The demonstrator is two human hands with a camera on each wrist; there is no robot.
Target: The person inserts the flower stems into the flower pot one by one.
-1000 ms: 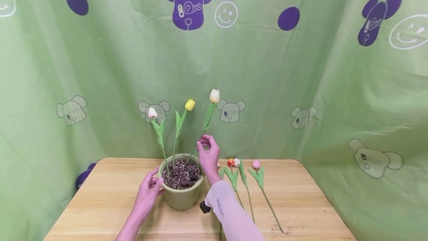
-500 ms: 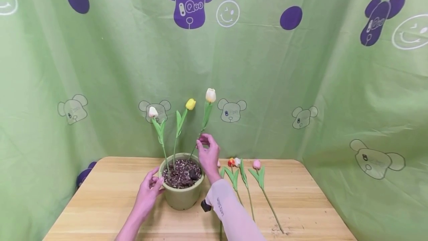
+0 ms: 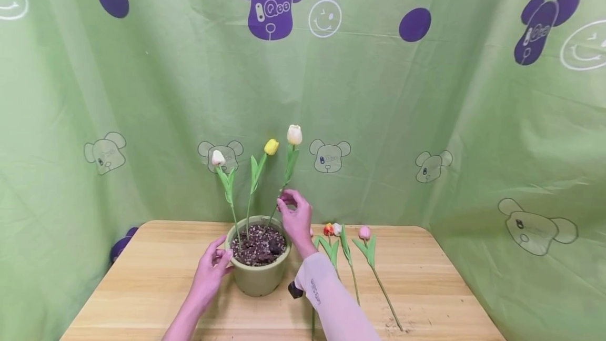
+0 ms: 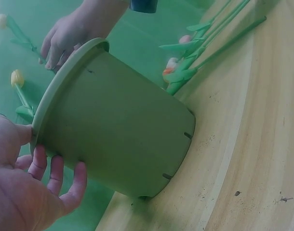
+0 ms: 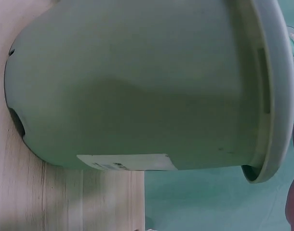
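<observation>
A green flower pot (image 3: pixel 258 280) full of dark soil (image 3: pixel 260 246) stands on the table. My left hand (image 3: pixel 210 266) holds its left side, thumb at the rim and fingers against the outer wall, as the left wrist view shows of the pot (image 4: pixel 118 115). Above the pot's right rim, my right hand (image 3: pixel 296 220) pinches the stem of a cream-white tulip (image 3: pixel 294 134), whose lower end reaches the soil at the back right. A pale pink-white tulip (image 3: pixel 218 158) and a yellow tulip (image 3: pixel 271 147) stand in the soil to its left.
Right of the pot, several tulips lie on the wooden table (image 3: pixel 137 278), among them a pink one (image 3: pixel 364 232) and a red-orange one (image 3: pixel 329 229). Crumbs of soil (image 3: pixel 393 324) dot the tabletop. A green printed curtain (image 3: pixel 379 93) hangs behind and at both sides.
The cream-white tulip's head has swung left, so it stands more upright. My right hand keeps its pinch on the stem, and the left hand stays at the pot.
</observation>
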